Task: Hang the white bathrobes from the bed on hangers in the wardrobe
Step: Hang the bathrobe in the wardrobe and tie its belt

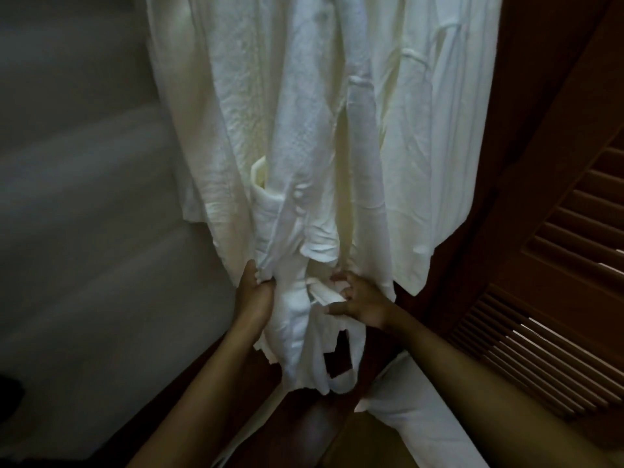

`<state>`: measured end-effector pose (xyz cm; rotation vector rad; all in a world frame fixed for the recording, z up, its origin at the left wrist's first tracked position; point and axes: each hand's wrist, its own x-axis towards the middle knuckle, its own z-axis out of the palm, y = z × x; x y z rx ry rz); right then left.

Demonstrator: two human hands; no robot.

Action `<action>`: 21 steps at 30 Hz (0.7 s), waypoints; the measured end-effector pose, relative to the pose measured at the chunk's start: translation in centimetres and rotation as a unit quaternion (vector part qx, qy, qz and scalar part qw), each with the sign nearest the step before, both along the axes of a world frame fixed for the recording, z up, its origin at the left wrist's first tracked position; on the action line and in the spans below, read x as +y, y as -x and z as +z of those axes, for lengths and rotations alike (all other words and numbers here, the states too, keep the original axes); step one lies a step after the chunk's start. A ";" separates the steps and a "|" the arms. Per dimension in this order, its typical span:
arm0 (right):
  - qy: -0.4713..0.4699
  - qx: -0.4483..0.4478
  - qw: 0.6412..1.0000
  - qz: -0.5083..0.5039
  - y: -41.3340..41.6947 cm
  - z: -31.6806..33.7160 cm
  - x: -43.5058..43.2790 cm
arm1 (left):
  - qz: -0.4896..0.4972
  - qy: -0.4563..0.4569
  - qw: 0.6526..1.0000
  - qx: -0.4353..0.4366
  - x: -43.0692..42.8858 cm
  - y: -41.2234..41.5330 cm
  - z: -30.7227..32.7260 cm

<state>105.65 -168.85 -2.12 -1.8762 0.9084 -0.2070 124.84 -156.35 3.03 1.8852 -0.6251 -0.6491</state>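
**A:** Head cam. Where's the robe?

**B:** Hanging right in front of me, mid-frame. White bathrobe (304,130), crinkly textured cloth, long vertical folds, top runs out of frame. Lower end is bunched btw my hands, and the hem looks ragged w/ dark gaps showing through.

**A:** Just one?

**B:** No, there's a second robe (456,130) just right of it & behind, smoother, touching the first. Front one seems to have a pocket (270,211) low on its left, w/ a cream fold poking out the top.

**A:** Hands?

**B:** My left hand (255,292) grips a gathered fold at the robe's left edge, fingers curled round it. My right hand (363,304) is at the right of the bunch, fingers curled, pinching a narrow strip (320,293) of cloth. Belt or edge, can't tell.

**A:** Around you?

**B:** Dim light. Grey wall (84,197) on the left, blurred. Dark wooden louvred door (557,298) on the right, close beside the second robe. More white cloth (415,400) low right, under my right forearm. Can't tell what it is.

**A:** Anything in the way?

**B:** The door sits near the robes' right side. The robes hide whatever's behind them.
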 end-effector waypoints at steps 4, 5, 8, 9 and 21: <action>0.039 0.174 0.978 0.106 1.7 1.1 -1.1 | -0.057 0.011 0.997 -0.043 -0.5 1.4 0.2; 0.034 0.199 0.973 0.111 2.3 0.9 -1.3 | -0.065 0.011 0.997 -0.049 -0.5 2.1 0.8; -0.030 0.215 0.972 0.094 5.4 -0.3 -1.5 | -0.072 0.031 0.996 -0.050 -0.9 3.3 1.1; -0.042 0.218 0.972 0.080 6.8 -0.9 -1.1 | -0.083 0.035 0.994 -0.058 -1.1 3.7 1.2; 0.122 0.091 0.977 -0.147 12.8 -4.1 5.0 | -0.237 -0.004 0.959 -0.157 -5.3 6.4 -1.4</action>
